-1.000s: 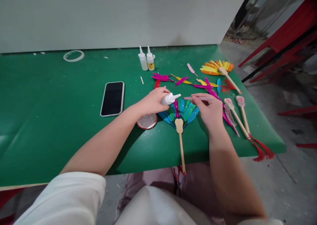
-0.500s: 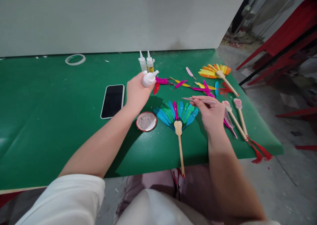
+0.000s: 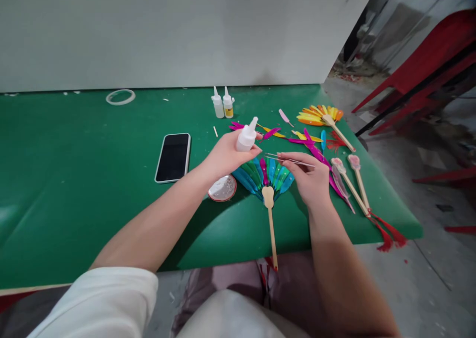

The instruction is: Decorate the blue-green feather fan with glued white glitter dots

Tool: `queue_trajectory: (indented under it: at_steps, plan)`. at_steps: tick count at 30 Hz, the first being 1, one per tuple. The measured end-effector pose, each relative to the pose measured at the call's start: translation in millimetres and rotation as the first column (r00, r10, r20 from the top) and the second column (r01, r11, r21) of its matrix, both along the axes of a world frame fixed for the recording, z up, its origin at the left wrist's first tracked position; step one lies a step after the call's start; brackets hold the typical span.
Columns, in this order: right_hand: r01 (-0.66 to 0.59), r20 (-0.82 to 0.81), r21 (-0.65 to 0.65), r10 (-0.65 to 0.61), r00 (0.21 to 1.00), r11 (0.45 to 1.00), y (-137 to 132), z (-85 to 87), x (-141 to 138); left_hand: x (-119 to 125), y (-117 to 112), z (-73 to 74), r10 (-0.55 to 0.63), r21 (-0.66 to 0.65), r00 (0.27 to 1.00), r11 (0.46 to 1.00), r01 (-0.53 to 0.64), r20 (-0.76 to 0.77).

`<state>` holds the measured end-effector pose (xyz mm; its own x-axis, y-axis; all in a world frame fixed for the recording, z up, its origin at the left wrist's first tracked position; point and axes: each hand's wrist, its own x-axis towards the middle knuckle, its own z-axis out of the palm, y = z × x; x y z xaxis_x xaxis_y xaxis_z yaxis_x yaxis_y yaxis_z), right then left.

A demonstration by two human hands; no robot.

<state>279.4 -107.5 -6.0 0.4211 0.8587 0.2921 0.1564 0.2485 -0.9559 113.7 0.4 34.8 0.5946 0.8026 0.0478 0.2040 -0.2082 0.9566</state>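
My left hand [image 3: 225, 157] is closed round a small white glue bottle [image 3: 247, 136], held upright with its nozzle up, just above the left side of a feather fan [image 3: 268, 172]. The fan lies on the green table [image 3: 74, 179], its blue, green and pink feathers spread out and its wooden stick pointing towards me. My right hand [image 3: 310, 179] pinches thin metal tweezers [image 3: 286, 159], whose tips point left over the fan's feathers. A small round dish [image 3: 222, 188] with a red rim sits beside my left wrist.
A black phone [image 3: 173, 157] lies left of the hands. Two glue bottles [image 3: 222, 103] stand at the back. Loose pink and yellow feathers [image 3: 297, 137], an orange-yellow fan [image 3: 322, 116] and two bare fan sticks with red tassels [image 3: 357, 189] lie to the right. A tape ring [image 3: 120, 97] lies far back.
My left hand lifted the glue bottle away from the fan towards the back, then brought it back upright above the fan. My right hand kept the tweezers in nearly the same place.
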Motion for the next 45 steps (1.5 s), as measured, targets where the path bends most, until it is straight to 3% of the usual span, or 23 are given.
queue_trajectory:
  at_steps: [5,10,14,18,23,25,29,34,37,40,45]
  plan:
    - [0.029,0.013,0.033,-0.03,0.999,0.999,0,0.7,-2,-1,-1,1.1,-0.082,-0.083,0.993,0.994,0.076,-0.079]
    - [0.062,0.017,0.076,-0.064,0.998,0.995,-1,1.1,-3,0,-3,4.9,-0.137,-0.153,0.989,0.98,0.126,-0.063]
    - [0.083,-0.013,0.051,-0.082,0.997,0.995,0,1.7,-2,-7,1,3.4,-0.078,-0.112,0.995,0.991,0.07,-0.063]
    - [0.102,-0.023,0.035,-0.101,0.995,0.994,0,2.5,-3,-42,6,0.6,0.032,-0.163,0.986,0.985,-0.059,-0.162]
    - [0.112,0.031,0.01,-0.112,0.993,0.994,-2,1.2,-6,-101,3,-10.0,-0.046,-0.315,0.997,0.949,0.024,-0.062]
    - [0.096,0.03,0.016,-0.097,0.995,0.995,0,2.8,-9,-115,2,-17.6,0.017,-0.284,1.0,0.959,-0.02,-0.012]
    - [0.025,0.008,0.042,-0.026,1.0,0.999,8,16.8,-19,-124,6,-30.3,0.28,-0.235,0.946,0.943,-0.238,0.165]
    - [-0.141,0.028,-0.015,0.142,0.989,0.99,23,32.3,-44,-117,7,-31.8,0.379,-0.339,0.851,0.905,-0.258,0.364]
    - [-0.216,-0.102,-0.088,0.207,0.973,0.972,29,23.6,-57,-115,5,-29.1,0.431,-0.399,0.837,0.871,-0.288,0.337]
    - [-0.233,-0.239,-0.165,0.191,0.952,0.958,31,9.0,-64,-116,5,-27.6,0.481,-0.408,0.826,0.845,-0.347,0.294]
    - [-0.189,-0.255,-0.181,0.14,0.957,0.965,32,-0.3,-62,-118,6,-27.5,0.547,-0.356,0.799,0.819,-0.45,0.249]
